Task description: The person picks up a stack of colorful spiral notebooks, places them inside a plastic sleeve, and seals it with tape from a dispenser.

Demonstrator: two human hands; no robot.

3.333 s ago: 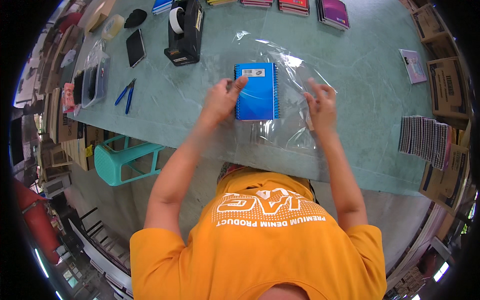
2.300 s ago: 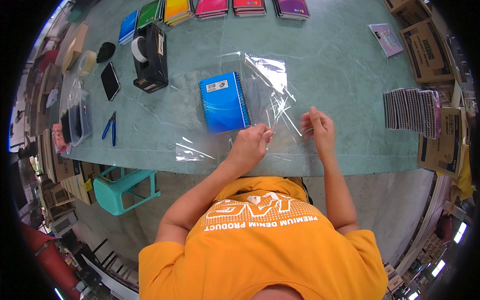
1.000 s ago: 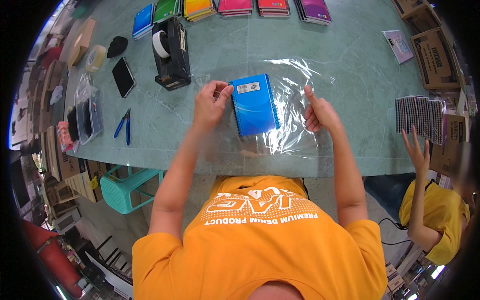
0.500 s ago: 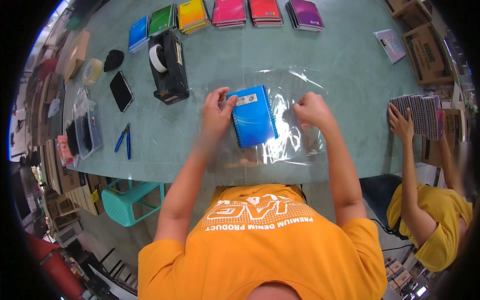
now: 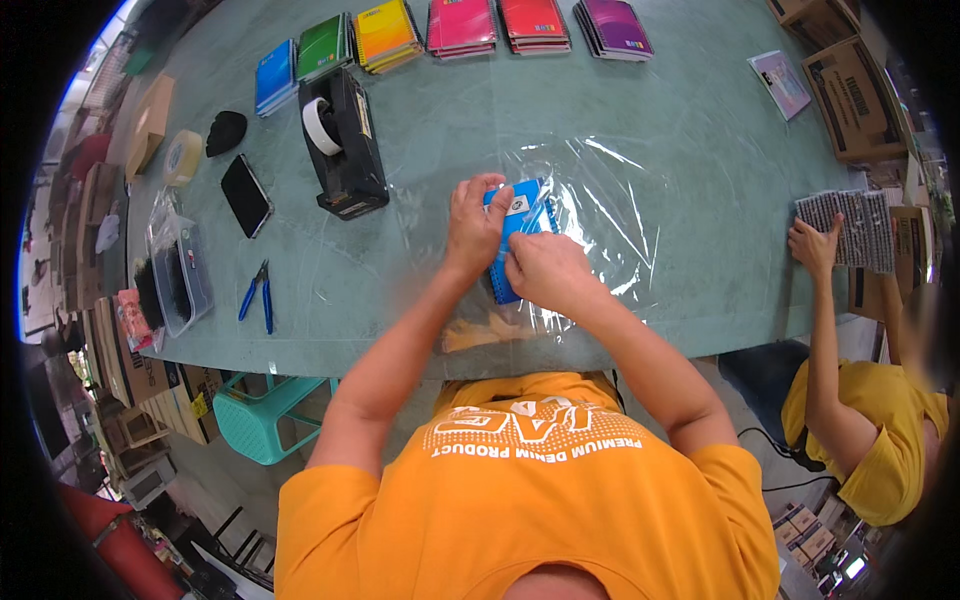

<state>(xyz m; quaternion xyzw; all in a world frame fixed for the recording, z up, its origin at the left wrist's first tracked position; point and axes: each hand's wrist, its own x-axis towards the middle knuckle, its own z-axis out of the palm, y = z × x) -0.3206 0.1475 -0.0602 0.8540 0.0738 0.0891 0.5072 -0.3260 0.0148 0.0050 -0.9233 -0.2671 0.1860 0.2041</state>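
A blue spiral notebook point(image 5: 528, 222) with a white label lies in front of me on a sheet of clear plastic point(image 5: 615, 235), its spiral edge to the right. My left hand point(image 5: 475, 222) grips the notebook's left side, thumb on the cover and fingers curled at the edge. Across the notebook's lower half rests my right hand point(image 5: 550, 270), its fingers curled closed. Whatever those fingers hold is hidden. Glare on the plastic blurs where it runs over or under the notebook.
Stacked notebooks point(image 5: 461, 25) in several colours line the far side. To the left are a tape dispenser point(image 5: 345, 150), phone point(image 5: 246, 195), blue nippers point(image 5: 257, 295), tape roll point(image 5: 183, 158) and plastic box point(image 5: 188, 275). A co-worker's hand point(image 5: 815, 245) holds notebooks at right, near cartons point(image 5: 855, 100).
My right hand has moved left from the plastic onto the notebook. My left hand and the notebook have shifted slightly right. The co-worker's notebooks have tilted.
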